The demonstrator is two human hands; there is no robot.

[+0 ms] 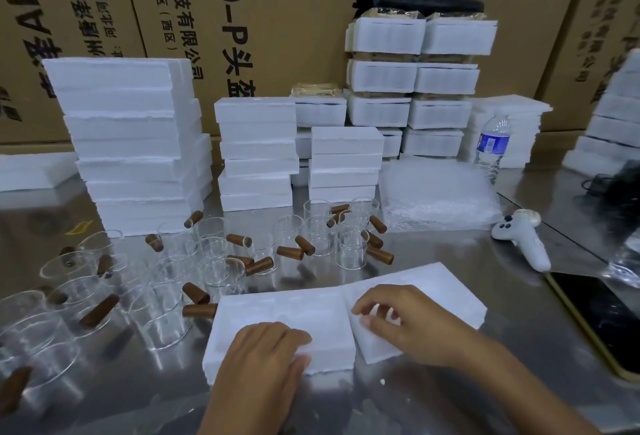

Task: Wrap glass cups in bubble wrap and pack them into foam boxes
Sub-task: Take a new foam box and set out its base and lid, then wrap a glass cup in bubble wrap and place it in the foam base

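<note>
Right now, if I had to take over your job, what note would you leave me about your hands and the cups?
Left hand grips the front edge of the left foam half. Right hand pinches the inner edge of the right foam half. Both halves lie side by side on the metal table, no cup on them. Glass cups stand bare, left and behind; bubble wrap is stacked behind right. Taped foam boxes at the back look packed. Left to do: wrap a cup, pack it.
</note>
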